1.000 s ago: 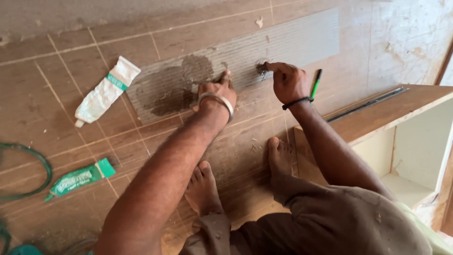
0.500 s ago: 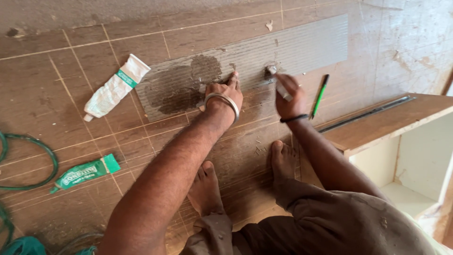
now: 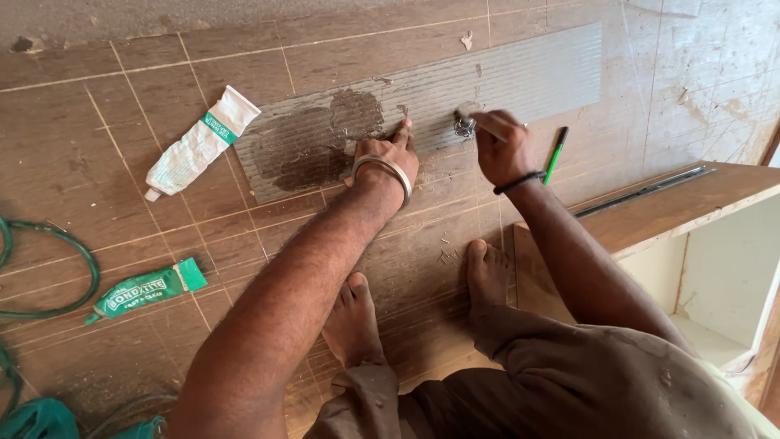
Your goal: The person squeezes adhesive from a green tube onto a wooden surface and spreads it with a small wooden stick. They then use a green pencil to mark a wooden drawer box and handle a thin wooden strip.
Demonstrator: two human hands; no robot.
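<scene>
Pressing down on the ribbed panel [image 3: 520, 77] with your left hand [image 3: 388, 157], fingers spread flat and released, right next to the dark wet patch [image 3: 317, 142]. Your right hand [image 3: 500, 146] is clenched around a small metal piece [image 3: 465, 125] sitting on the panel, which lies on the tiled floor [image 3: 73, 162] at the far side. A green pen [image 3: 556, 154] is just right of that hand, and the white tube [image 3: 201, 142] is off to the left, with a green tube [image 3: 146, 291] nearer you.
</scene>
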